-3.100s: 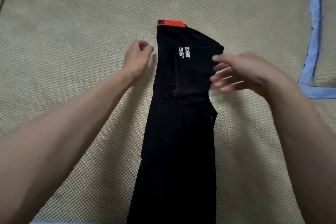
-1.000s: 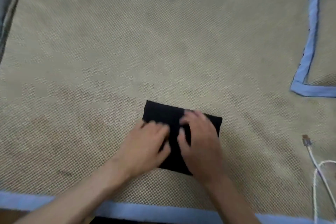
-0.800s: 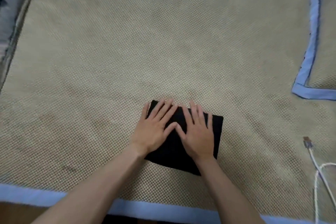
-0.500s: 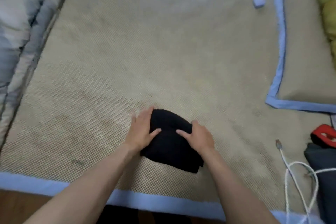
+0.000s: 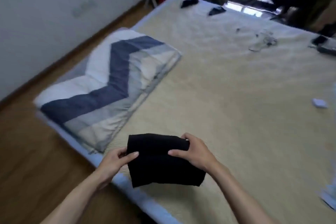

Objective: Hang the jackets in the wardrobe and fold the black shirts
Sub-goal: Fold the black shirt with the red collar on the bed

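Both grips, left hand [image 5: 116,160] and right hand [image 5: 194,152], pinch the folded black shirt [image 5: 161,162] by its sides above the bed [image 5: 236,96].

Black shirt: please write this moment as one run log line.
step: fold done, shirt lifted | left hand: grips left edge | right hand: grips right edge | below: mat

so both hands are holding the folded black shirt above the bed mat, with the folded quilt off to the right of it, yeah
Not quite: the head view shows the folded quilt to the left. The rest holds: the left hand and right hand hold the folded black shirt above the bed mat.
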Available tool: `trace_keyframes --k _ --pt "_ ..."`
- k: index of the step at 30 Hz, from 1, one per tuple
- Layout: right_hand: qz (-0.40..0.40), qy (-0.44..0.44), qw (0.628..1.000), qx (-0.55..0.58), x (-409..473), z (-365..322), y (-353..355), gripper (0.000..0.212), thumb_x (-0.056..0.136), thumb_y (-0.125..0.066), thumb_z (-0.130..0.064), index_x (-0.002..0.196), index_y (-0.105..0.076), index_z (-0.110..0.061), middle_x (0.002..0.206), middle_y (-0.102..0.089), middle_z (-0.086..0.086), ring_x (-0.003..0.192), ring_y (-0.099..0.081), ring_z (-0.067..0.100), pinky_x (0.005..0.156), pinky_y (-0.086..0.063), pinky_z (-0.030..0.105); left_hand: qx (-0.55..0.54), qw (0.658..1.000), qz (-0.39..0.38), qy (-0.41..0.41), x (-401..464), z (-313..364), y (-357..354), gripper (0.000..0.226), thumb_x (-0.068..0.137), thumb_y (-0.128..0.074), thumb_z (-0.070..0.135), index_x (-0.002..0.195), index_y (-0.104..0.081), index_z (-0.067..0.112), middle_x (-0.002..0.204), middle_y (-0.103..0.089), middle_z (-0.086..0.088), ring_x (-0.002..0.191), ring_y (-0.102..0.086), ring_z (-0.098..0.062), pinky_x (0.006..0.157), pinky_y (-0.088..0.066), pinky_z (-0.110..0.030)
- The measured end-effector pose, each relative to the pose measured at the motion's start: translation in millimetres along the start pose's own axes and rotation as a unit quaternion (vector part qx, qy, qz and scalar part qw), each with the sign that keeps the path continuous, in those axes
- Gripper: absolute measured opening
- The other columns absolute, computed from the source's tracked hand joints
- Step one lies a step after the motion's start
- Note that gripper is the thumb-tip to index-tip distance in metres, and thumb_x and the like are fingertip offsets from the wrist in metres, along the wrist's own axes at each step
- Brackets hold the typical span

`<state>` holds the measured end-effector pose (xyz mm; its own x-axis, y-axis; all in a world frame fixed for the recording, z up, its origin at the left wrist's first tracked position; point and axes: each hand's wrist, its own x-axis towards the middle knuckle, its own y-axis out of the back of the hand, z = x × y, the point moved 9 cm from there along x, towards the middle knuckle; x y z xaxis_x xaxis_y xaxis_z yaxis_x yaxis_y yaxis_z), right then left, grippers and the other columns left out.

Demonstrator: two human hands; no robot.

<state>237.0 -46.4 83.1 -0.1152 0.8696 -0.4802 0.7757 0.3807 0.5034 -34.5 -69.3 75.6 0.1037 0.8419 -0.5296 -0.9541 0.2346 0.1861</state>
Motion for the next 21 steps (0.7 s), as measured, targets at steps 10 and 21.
trace_keyframes --k 10,21 --pt "-0.111 0.322 0.940 -0.036 9 -421 -131 0.058 0.063 -0.084 -0.065 0.083 -0.055 -0.020 0.075 -0.063 -0.008 0.075 -0.062 0.011 0.068 -0.046 0.031 -0.040 0.942 0.322 -0.080 -211 97 334 0.021 0.089 -0.073 0.013 0.110 -0.076 0.009 0.104 -0.079 0.001 0.094 -0.073 -0.009 0.075 -0.055 -0.013" --pt "-0.301 0.530 0.787 -0.092 -111 -706 -340 0.048 0.067 -0.088 -0.056 0.083 -0.056 -0.024 0.077 -0.068 -0.010 0.071 -0.064 0.003 0.063 -0.049 0.024 -0.173 0.760 0.619 -0.097 -460 50 497 0.022 0.084 -0.076 0.020 0.106 -0.075 0.016 0.102 -0.079 0.005 0.097 -0.074 -0.009 0.085 -0.056 -0.025"
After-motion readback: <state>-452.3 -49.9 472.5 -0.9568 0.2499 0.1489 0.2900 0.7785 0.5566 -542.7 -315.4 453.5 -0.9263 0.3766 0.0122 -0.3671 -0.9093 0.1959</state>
